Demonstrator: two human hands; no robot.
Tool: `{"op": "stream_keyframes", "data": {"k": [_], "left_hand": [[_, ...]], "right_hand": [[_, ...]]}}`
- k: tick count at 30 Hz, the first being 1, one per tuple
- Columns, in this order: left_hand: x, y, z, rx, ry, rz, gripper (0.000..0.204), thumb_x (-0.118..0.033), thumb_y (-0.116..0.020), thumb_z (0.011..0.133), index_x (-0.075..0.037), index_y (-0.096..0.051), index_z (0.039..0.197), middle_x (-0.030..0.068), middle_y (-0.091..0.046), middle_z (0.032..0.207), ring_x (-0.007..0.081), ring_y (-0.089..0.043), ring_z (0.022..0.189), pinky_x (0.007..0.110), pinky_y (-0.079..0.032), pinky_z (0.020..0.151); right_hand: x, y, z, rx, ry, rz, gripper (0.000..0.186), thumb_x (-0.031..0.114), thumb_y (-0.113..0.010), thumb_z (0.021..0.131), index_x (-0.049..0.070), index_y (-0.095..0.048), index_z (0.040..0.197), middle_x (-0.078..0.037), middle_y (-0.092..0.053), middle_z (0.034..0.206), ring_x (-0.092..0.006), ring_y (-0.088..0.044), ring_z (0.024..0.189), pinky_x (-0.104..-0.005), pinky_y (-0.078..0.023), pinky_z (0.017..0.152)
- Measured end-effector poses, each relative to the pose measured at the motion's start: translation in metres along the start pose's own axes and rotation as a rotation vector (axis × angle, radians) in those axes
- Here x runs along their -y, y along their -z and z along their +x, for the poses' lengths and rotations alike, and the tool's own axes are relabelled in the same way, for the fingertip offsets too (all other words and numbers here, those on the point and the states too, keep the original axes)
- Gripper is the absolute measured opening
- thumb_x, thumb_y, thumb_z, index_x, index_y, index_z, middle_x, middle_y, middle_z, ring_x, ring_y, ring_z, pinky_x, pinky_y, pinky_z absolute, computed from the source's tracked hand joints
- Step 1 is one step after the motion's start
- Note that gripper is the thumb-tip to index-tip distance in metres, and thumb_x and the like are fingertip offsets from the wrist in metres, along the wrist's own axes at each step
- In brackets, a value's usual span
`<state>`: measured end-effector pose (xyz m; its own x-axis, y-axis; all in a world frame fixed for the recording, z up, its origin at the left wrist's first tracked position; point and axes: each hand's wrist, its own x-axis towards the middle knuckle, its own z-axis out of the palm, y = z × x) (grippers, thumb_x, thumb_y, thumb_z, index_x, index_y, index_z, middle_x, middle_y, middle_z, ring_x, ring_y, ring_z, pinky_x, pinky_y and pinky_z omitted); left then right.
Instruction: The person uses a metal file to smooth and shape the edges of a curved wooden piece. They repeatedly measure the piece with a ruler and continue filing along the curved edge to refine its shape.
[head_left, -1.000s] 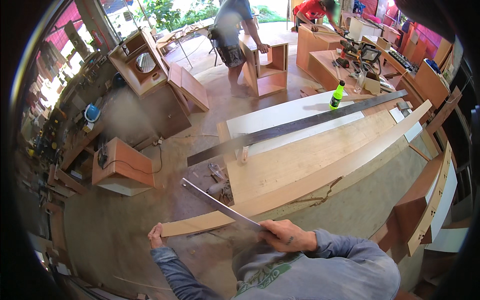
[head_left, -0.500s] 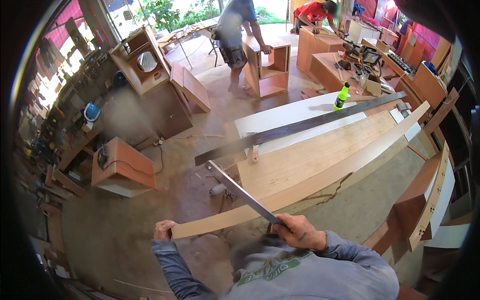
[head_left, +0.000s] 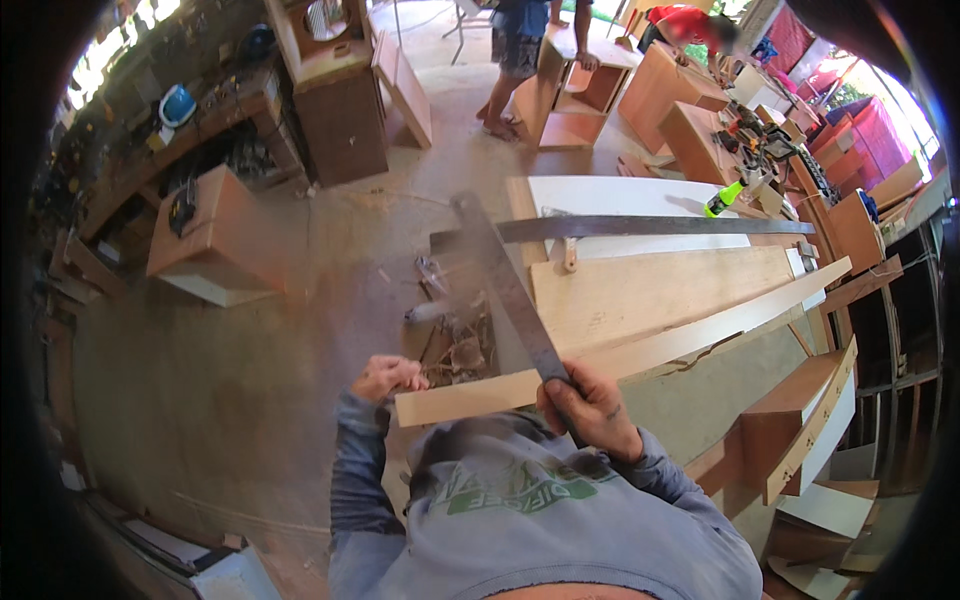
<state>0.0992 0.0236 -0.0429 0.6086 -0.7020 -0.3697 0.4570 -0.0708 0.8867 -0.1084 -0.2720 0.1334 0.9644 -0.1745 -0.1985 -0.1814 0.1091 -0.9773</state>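
Observation:
My right hand [head_left: 592, 405] is closed round the lower part of a long flat metal straightedge [head_left: 515, 295]. The straightedge slants up to the left across a long, narrow wooden board [head_left: 465, 398], and its far tip is blurred. My left hand [head_left: 388, 378] is by the board's near left end, at its far edge, with fingers bunched together. Whether anything small is between those fingers I cannot make out. The board runs away to the right over a wide plywood panel [head_left: 640, 295].
Beyond the plywood lie a dark strip [head_left: 640, 229] and a white panel [head_left: 620, 192], with a green bottle [head_left: 724, 199] there. Debris [head_left: 465, 350] lies on the floor. A wooden box [head_left: 212, 235] stands left. Two people work at cabinets [head_left: 585, 90] at the back.
My left hand has shifted from gripping the board's end to its far edge, fingers bunched. The straightedge points more steeply away from me. The view has turned and tipped lower.

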Motion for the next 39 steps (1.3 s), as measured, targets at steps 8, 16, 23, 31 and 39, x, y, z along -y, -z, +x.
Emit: {"op": "stream_keyframes", "data": {"k": [8,16,23,31,39], "left_hand": [[-0.057,-0.006,0.029,0.092,0.054,0.437,0.032,-0.022,-0.073,0.101,0.004,-0.072,0.119,0.0089,-0.076,0.093,0.0173,-0.072,0.088,0.032,-0.060,0.077],[-0.130,-0.080,0.034,0.450,0.121,0.064,0.025,-0.015,-0.081,0.095,0.000,-0.076,0.114,0.0078,-0.078,0.097,0.0144,-0.072,0.085,0.027,-0.057,0.073],[-0.140,-0.075,0.039,0.260,0.105,0.102,0.016,-0.014,-0.084,0.091,0.000,-0.077,0.089,0.0081,-0.075,0.076,0.0143,-0.070,0.068,0.026,-0.052,0.063],[-0.140,-0.046,0.042,-0.039,0.059,-0.136,0.024,-0.020,-0.080,0.092,0.001,-0.073,0.084,0.0082,-0.070,0.074,0.0162,-0.068,0.064,0.030,-0.055,0.060],[-0.120,-0.001,0.011,-0.329,-0.193,-0.295,0.022,-0.017,-0.072,0.094,-0.002,-0.069,0.078,0.0057,-0.065,0.069,0.0152,-0.063,0.056,0.030,-0.053,0.052]], "right_hand": [[0.022,-0.047,0.030,-0.003,-0.252,0.361,0.029,0.015,-0.054,0.112,-0.001,-0.055,0.135,-0.005,-0.064,0.088,-0.0109,-0.057,0.057,-0.0255,-0.047,0.050],[0.009,-0.076,0.062,-0.072,-0.194,0.115,0.018,0.017,-0.054,0.112,0.001,-0.060,0.119,-0.002,-0.065,0.088,-0.0079,-0.059,0.061,-0.0234,-0.048,0.050],[0.001,-0.083,0.065,-0.075,-0.129,0.017,0.022,0.011,-0.051,0.112,-0.002,-0.059,0.128,-0.007,-0.069,0.094,-0.0093,-0.059,0.059,-0.0238,-0.047,0.049],[-0.002,-0.065,0.034,0.040,-0.359,0.096,0.021,0.011,-0.051,0.112,-0.002,-0.059,0.127,-0.007,-0.068,0.086,-0.0114,-0.059,0.058,-0.0261,-0.048,0.050],[0.016,-0.059,0.020,0.304,-0.182,-0.443,0.038,0.019,-0.067,0.105,-0.001,-0.059,0.136,-0.012,-0.070,0.090,-0.0173,-0.069,0.070,-0.0320,-0.055,0.064]]}}
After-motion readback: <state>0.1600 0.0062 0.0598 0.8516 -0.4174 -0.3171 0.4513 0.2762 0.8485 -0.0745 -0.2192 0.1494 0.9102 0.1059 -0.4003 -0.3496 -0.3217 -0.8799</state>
